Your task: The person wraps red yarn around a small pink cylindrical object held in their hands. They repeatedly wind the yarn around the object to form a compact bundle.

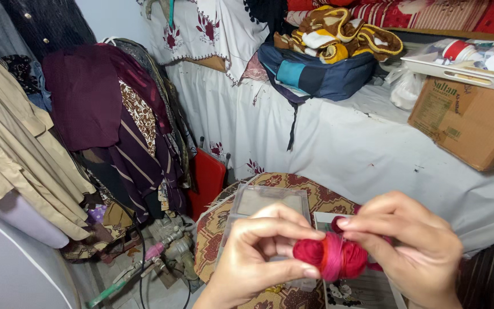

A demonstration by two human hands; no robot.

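white-draped table, hung clothes — cluttered room

The red yarn ball looks soft, matt and fibrous, the box is clear glossy plastic, the carton is dull brown cardboard, and the white sheet is smooth cloth.

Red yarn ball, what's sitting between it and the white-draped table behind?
In the head view, a clear plastic box on a patterned round cloth lies between the red yarn ball and the white-draped table.
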